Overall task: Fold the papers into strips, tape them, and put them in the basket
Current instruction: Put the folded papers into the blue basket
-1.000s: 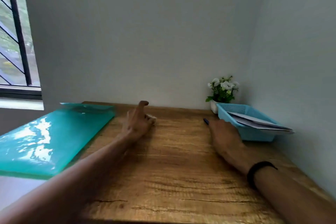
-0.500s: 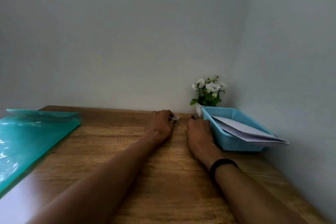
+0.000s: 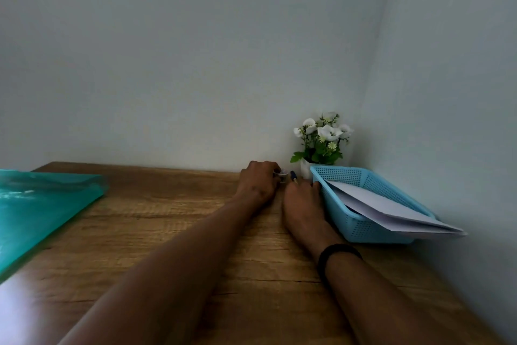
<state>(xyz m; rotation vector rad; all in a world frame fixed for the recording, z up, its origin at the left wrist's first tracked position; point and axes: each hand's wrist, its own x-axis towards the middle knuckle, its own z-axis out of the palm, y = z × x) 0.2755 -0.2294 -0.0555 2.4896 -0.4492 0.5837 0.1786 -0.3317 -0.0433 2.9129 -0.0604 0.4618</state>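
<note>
The left hand (image 3: 258,182) is curled, its fingers pinching a small clear roll of tape (image 3: 281,175) at their tips, by the back wall. The right hand (image 3: 303,199) lies flat and relaxed on the brown wooden desk (image 3: 167,232), holding nothing. The folded white papers (image 3: 391,213) lie in the light blue perforated plastic basket (image 3: 363,228), just right of the right fingertips, long axis running back-left to front-right. The right hand is nearer them.
</note>
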